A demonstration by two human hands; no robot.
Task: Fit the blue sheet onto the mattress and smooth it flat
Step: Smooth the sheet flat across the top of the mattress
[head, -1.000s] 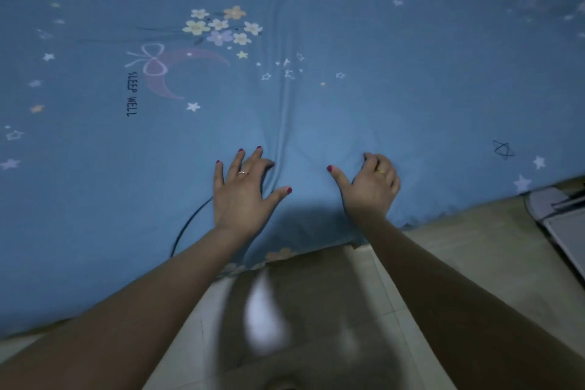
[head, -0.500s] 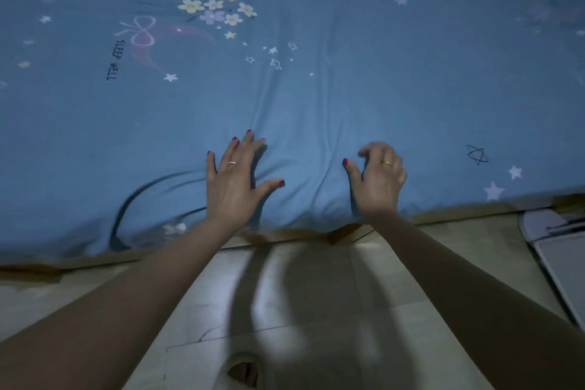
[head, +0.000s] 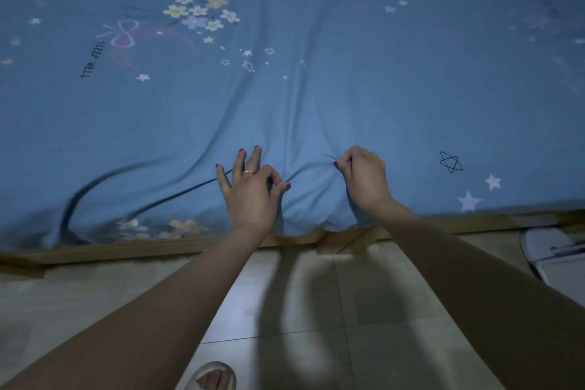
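Observation:
The blue sheet (head: 348, 79), printed with stars, flowers and a moon, covers the mattress and fills the upper part of the view. Long creases run from the middle down to my hands near the front edge. My left hand (head: 250, 193) pinches a fold of the sheet between thumb and forefinger, its other fingers spread on the cloth. My right hand (head: 364, 177) is curled and grips a bunch of the sheet. The fabric bulges between the two hands. The mattress itself is hidden under the sheet.
A wooden bed frame edge (head: 158, 250) runs along below the sheet. Tiled floor (head: 316, 326) lies in front of it. A white object (head: 544, 250) sits on the floor at the right. My foot in a slipper (head: 212, 377) shows at the bottom.
Both hands have closed on the sheet: the left went from flat to pinching, the right curled tighter. The cloth has gathered into a bulge between them and the creases have deepened.

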